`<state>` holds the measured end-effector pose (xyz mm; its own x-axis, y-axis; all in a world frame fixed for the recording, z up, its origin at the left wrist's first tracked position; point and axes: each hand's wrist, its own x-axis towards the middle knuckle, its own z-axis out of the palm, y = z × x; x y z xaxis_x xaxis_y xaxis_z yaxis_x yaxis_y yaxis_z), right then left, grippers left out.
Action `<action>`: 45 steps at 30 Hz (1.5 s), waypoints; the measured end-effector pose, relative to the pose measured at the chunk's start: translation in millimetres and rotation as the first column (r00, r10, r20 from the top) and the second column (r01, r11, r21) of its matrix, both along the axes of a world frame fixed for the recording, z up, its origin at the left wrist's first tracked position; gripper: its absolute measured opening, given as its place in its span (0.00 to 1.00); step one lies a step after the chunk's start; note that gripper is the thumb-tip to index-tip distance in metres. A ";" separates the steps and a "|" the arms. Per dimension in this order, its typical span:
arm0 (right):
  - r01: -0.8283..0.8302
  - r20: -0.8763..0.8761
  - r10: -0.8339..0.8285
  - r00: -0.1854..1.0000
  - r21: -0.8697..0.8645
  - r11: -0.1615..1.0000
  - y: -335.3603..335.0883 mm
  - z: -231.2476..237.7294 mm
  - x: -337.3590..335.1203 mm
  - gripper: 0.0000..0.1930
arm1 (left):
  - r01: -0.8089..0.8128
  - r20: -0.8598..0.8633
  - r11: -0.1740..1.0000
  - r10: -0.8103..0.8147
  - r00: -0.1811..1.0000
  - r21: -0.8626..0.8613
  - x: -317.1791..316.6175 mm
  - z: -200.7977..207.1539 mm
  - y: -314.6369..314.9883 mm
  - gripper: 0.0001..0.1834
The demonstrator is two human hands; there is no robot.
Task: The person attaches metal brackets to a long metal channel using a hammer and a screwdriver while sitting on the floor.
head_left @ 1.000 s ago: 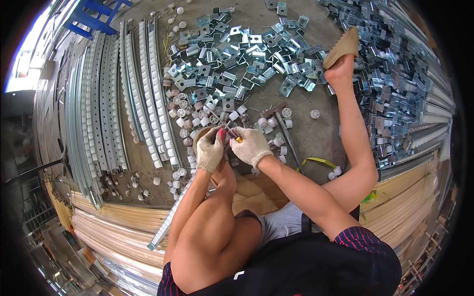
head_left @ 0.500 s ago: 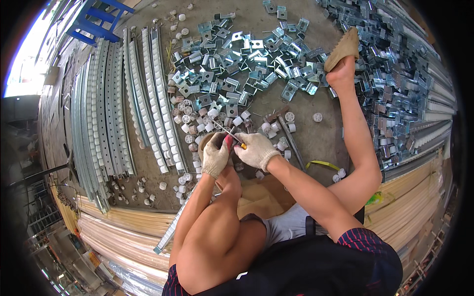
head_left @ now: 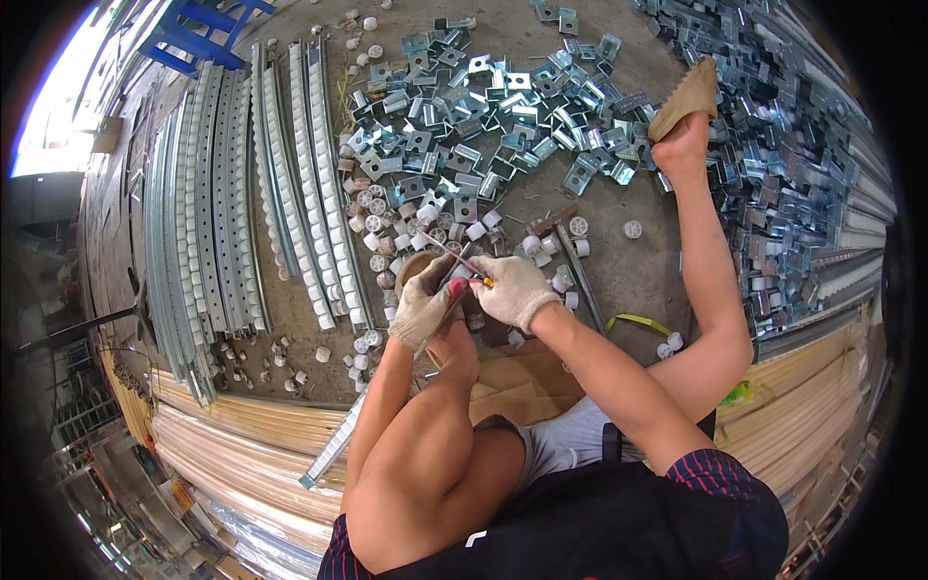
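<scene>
Both my hands wear off-white knit gloves and meet low over the floor, between my legs. My right hand (head_left: pixel 517 290) is closed on a slim screwdriver-like tool (head_left: pixel 452 253), its metal shaft slanting up and left and a yellow end showing at the fingers. My left hand (head_left: pixel 422 302) is closed beside it, gripping a short thin metal piece (head_left: pixel 462 259) that crosses the shaft. Something red (head_left: pixel 455 288) shows at my left fingers; whether it is a handle or part of the glove I cannot tell. White plastic rollers (head_left: pixel 476 231) lie scattered just beyond my hands.
A heap of shiny bent metal brackets (head_left: pixel 466 205) spreads ahead, with more at right. Metal roller tracks (head_left: pixel 314 184) lie at left. A blue stool-like frame (head_left: pixel 198 34) stands far left. A grey bar (head_left: pixel 580 275) and yellow strap (head_left: pixel 633 319) lie near my right hand; wrapped lengths (head_left: pixel 242 464) lie behind.
The view has shifted slightly. My left hand has turned a little, and the thin metal piece crossing the shaft now shows more plainly. Both hands keep their grip.
</scene>
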<state>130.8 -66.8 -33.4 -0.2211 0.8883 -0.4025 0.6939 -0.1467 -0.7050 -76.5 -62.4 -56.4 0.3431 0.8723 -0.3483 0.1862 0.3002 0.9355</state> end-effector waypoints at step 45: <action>0.005 -0.011 -0.006 1.000 -0.103 0.995 12.4 1.8 0.7 0.18 | 0.003 -0.186 0.999 0.007 0.982 0.050 -2.2 -15.0 -0.1 0.28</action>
<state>131.6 -54.5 -31.6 -0.2215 0.8432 -0.4899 0.6853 -0.2228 -0.6934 -78.7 -62.6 -71.4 0.2744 0.8907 -0.3624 0.3581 0.2551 0.8982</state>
